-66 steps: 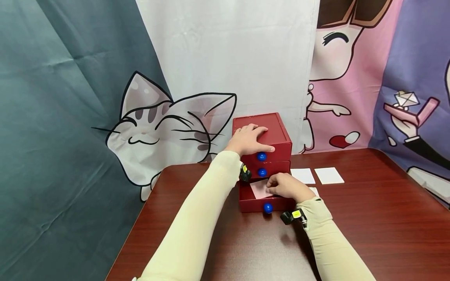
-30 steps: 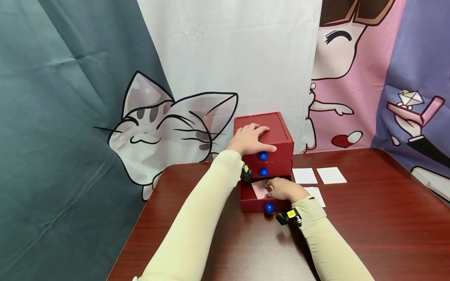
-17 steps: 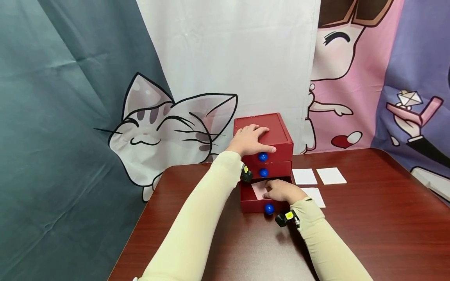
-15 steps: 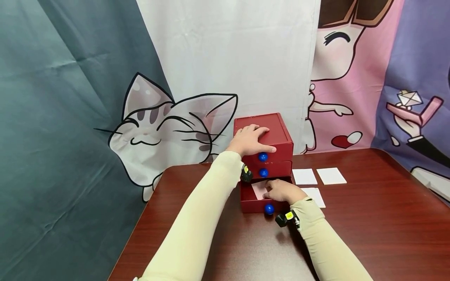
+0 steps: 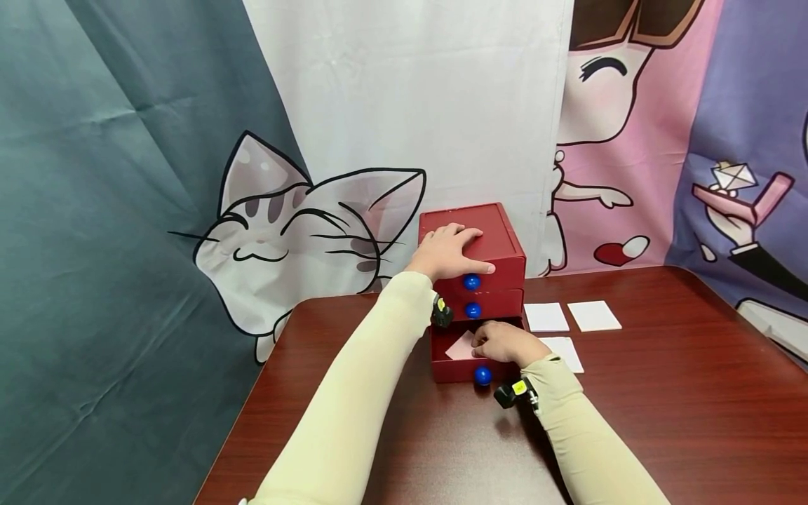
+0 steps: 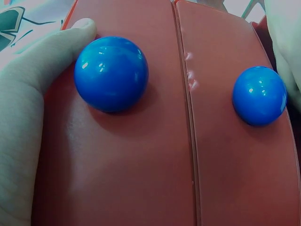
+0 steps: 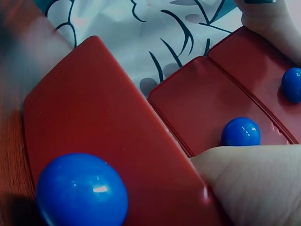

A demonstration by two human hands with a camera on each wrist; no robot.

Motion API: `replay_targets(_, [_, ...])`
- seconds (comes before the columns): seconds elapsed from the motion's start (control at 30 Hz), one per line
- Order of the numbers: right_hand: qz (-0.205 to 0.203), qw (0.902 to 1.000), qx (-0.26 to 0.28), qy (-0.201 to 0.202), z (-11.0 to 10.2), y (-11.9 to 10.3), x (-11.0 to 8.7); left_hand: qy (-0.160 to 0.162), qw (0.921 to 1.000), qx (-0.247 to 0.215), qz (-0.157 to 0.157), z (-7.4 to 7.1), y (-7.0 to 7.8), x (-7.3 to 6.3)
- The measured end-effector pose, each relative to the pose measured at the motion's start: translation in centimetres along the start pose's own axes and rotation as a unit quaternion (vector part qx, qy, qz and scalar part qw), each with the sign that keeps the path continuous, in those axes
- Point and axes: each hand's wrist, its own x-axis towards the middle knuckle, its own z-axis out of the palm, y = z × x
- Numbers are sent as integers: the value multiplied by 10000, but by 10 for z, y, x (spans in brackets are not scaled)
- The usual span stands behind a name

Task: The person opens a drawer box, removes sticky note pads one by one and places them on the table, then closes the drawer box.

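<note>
Resting spread on cabinet [image 5: 500,240] : left hand [image 5: 445,254] | right hand [image 5: 503,341] : curled at paper [image 5: 460,348], grip unclear

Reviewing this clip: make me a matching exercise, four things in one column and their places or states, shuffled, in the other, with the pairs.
1. Left hand
2. Right hand
3. Bottom drawer
4. White cards

A. Pulled open
B. Flat on the table
C. On top of the red cabinet
D. Fingertips at the pink paper

Pairs: 1-C, 2-D, 3-A, 4-B
</note>
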Motion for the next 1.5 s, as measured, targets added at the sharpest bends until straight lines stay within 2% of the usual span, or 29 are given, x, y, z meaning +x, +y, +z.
replay_targets(0.23, [-196, 9989, 413, -69, 0, 4, 0, 17, 10000, -13, -13, -1, 1, -2])
replay_targets(0.47, [-363, 9963, 710, -333, 1, 7, 1, 4, 10000, -56, -11, -1, 0, -2])
replay_targets(0.63, [-566, 9945, 770, -421, 1, 8, 1, 8, 10000, -65, -14, -1, 1, -3])
replay_targets(0.8, [-831, 9937, 702, -285, 0, 8, 1, 26, 10000, -55, -2, -1, 1, -3])
replay_targets(1.13, [-433, 9972, 506, -345, -2, -5, -4, 61, 10000, -11, 9, 0, 1, -1])
replay_targets(1.37, [-452, 9981, 305, -268, -4, -21, -6, 68, 10000, -42, 5, -1, 1, -1])
replay_targets(1.5, [-423, 9982, 232, -367, 0, -26, -6, 45, 10000, -18, 15, -1, 1, -2])
